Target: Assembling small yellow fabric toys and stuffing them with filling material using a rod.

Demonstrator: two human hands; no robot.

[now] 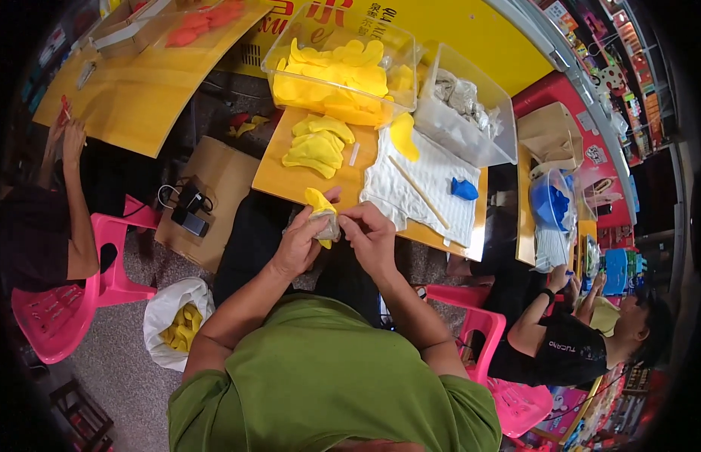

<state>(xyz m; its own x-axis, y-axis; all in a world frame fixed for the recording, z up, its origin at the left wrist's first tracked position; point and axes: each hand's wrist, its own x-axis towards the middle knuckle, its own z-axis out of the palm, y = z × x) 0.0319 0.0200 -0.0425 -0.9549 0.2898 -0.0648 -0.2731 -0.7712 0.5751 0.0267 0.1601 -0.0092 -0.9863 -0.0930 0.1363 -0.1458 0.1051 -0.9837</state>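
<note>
My left hand (292,247) is closed around a soft yellow piece (317,199), whose ends stick out above and below the grip. A greyish, thin-looking piece (327,227) lies against its middle. Fingers of my right hand (373,232) pinch the right edge of that greyish piece. Both hands are held over my lap, just off the table's front edge. Beyond them, a small stack of yellow curved pieces (314,153) rests on the wooden table (275,172). My palms hide part of the held pieces.
A clear bin of yellow pieces (290,113) stands behind a white cloth (380,184) bearing a wooden stick (420,193) and a blue lump (463,188). Another bin (490,143) holds crumpled greyish material. Co-workers sit left and right; a white sack (156,301) stands on the floor.
</note>
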